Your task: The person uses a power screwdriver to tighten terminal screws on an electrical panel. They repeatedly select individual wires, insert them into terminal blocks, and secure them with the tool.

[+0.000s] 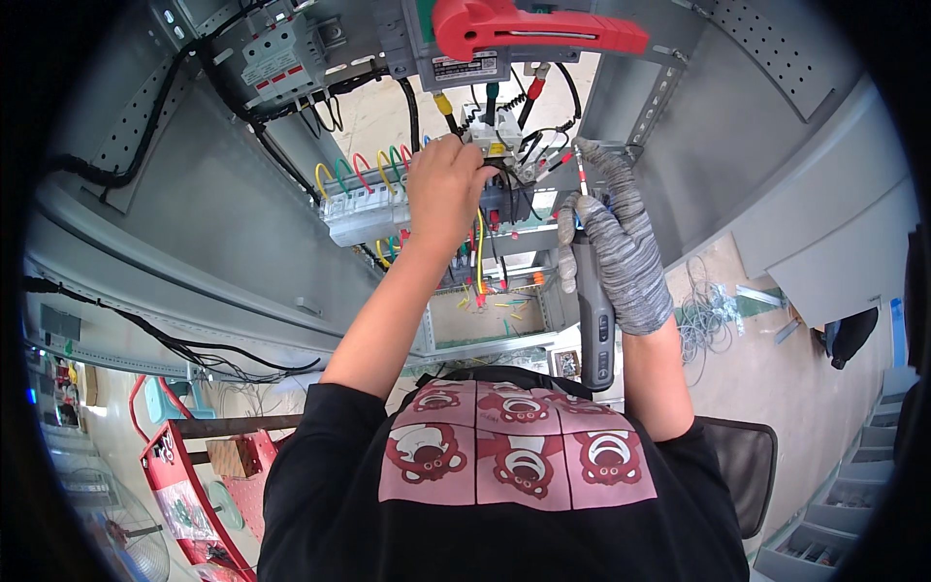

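My left hand (446, 194), bare, reaches into the metal cabinet with bent fingers pinching black wires (501, 167); the fingertips are partly hidden. Just beyond it is a pale current-transformer-like block (495, 124). My right hand (626, 257), in a grey striped knit glove, is closed around a slim grey electric screwdriver (596, 325). The screwdriver's long bit, with red and white bands (582, 175), points up and away from me, right of the wires. Left of my left hand runs a row of clear-covered breakers (364, 209) with yellow, green and red wires.
A red handle (543, 31) on a switch overhangs the far side. Grey cabinet walls (194, 213) flank both arms. Another breaker (281, 63) sits at far left. Loose wire (706, 315) lies on the floor at right; a red cart (184, 480) stands at lower left.
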`<state>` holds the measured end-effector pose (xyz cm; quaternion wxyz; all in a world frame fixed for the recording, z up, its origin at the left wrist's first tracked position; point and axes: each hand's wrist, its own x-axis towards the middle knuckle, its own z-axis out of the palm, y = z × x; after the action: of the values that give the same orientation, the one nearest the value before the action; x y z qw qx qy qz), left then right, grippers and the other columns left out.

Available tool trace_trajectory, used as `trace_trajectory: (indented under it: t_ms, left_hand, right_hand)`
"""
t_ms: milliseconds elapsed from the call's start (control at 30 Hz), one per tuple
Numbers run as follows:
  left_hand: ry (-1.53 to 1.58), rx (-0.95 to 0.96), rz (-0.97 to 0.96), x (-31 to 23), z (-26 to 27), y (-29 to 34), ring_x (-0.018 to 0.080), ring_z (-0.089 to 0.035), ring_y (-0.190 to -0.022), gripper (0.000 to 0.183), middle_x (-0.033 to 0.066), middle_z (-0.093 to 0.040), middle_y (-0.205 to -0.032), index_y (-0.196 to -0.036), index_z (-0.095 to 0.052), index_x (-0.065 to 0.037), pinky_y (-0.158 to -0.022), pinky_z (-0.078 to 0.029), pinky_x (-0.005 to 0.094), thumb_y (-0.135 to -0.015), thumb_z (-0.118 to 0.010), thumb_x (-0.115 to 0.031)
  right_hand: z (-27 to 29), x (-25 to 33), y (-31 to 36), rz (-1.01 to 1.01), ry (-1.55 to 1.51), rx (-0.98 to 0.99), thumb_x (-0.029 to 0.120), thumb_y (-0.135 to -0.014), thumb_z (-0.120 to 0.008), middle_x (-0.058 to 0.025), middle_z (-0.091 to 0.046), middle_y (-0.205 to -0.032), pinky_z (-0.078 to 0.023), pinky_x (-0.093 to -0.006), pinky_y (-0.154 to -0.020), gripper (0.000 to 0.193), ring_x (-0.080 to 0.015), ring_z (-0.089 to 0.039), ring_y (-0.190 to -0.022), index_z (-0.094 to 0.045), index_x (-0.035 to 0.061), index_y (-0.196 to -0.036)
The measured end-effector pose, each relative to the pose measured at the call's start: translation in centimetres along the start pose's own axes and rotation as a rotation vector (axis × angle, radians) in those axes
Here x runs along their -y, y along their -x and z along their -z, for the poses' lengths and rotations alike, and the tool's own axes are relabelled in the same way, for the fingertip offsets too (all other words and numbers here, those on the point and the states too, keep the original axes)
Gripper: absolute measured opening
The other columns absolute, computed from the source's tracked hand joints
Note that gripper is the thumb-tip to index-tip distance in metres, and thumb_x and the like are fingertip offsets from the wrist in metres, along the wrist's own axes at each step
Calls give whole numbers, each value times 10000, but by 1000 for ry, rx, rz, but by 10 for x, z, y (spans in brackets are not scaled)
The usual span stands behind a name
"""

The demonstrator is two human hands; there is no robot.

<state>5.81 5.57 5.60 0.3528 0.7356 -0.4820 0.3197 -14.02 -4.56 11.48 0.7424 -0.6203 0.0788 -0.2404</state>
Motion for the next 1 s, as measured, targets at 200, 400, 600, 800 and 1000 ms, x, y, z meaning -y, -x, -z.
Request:
trace_trajectory:
  t_ms: [200,400,600,800,1000]
  left_hand:
    - [14,118,299,-17,9,-9,243,-642,-806,449,96,-553,-1020,-1050,-495,-65,-697,-513,378,-723,-801,-32]
    - [22,117,244,-15,4,-3,277,-646,-833,466,98,-566,-1035,-1144,-549,-69,-710,-506,398,-740,-780,-40]
    - [-10,68,16,-11,15,-4,309,-580,-1023,439,92,-588,-1087,-1122,-599,-53,-842,-474,410,-718,-771,-46]
    - [-33,66,-135,-4,16,-9,309,-530,-1155,367,76,-596,-1240,-1044,-592,-47,-906,-444,430,-724,-764,-97]
    - [-187,157,-189,-3,33,-30,322,-491,-1171,402,66,-564,-1232,-1067,-586,-66,-959,-399,459,-724,-771,-163]
  right_hand:
    - [3,-23,5,-39,34,0,74,-989,-469,-17,-612,-834,-486,-240,-675,457,-71,-550,-731,-428,124,-1441]
    - [-3,-38,0,-153,143,32,89,-973,-499,-71,-618,-1035,-492,-262,-814,444,-100,-567,-874,-452,85,-1414]
    - [-10,-59,-39,-248,243,73,79,-953,-472,-123,-621,-1054,-515,-292,-840,471,-185,-629,-932,-423,52,-1420]
    - [-17,-64,-60,-199,400,-15,82,-950,-458,-84,-657,-805,-567,-348,-624,482,-235,-666,-664,-410,104,-1430]
    - [-9,-69,-65,-20,870,-130,128,-987,-472,-53,-552,-688,-486,-331,-509,431,-141,-546,-537,-437,175,-1414]
